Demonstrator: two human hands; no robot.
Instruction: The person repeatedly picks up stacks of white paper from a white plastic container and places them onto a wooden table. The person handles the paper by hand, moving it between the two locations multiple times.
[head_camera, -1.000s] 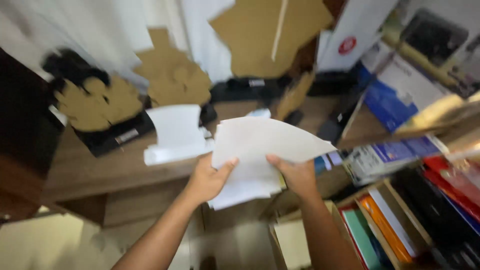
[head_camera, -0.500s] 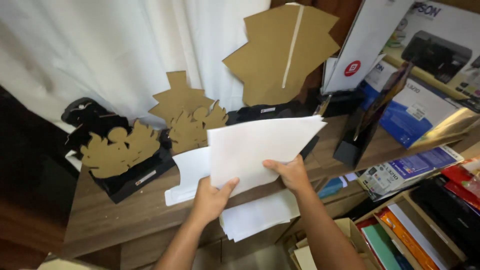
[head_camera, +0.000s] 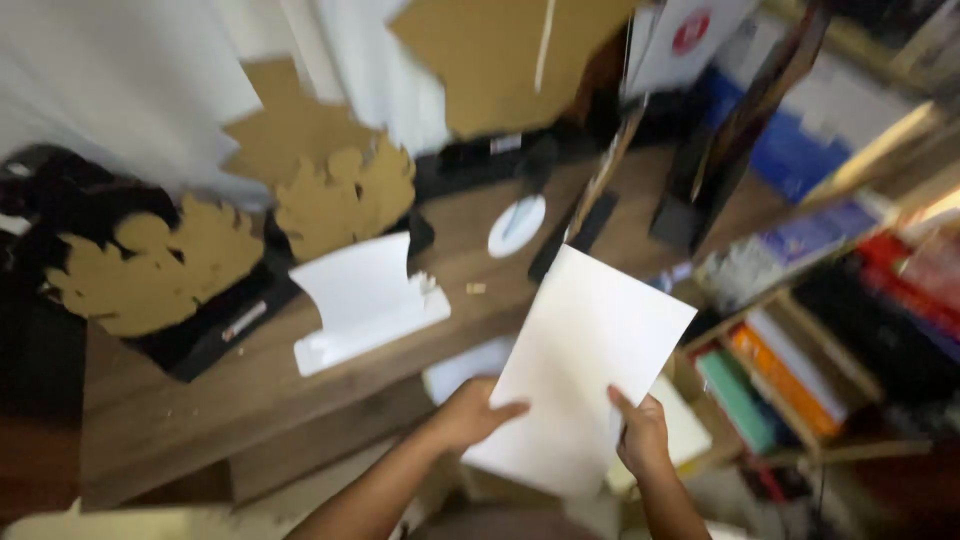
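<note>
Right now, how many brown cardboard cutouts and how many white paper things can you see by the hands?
Brown cardboard cutouts: 4
White sheet in both hands: 1
White card stand on the wooden table: 1
White round disc: 1
Total: 7

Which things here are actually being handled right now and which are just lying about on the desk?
In hand:
- white paper sheets
- left hand at their left edge
- right hand gripping their right edge

Lying about:
- cardboard cutouts
- white stand
- wooden desk
- shelf of folders
</note>
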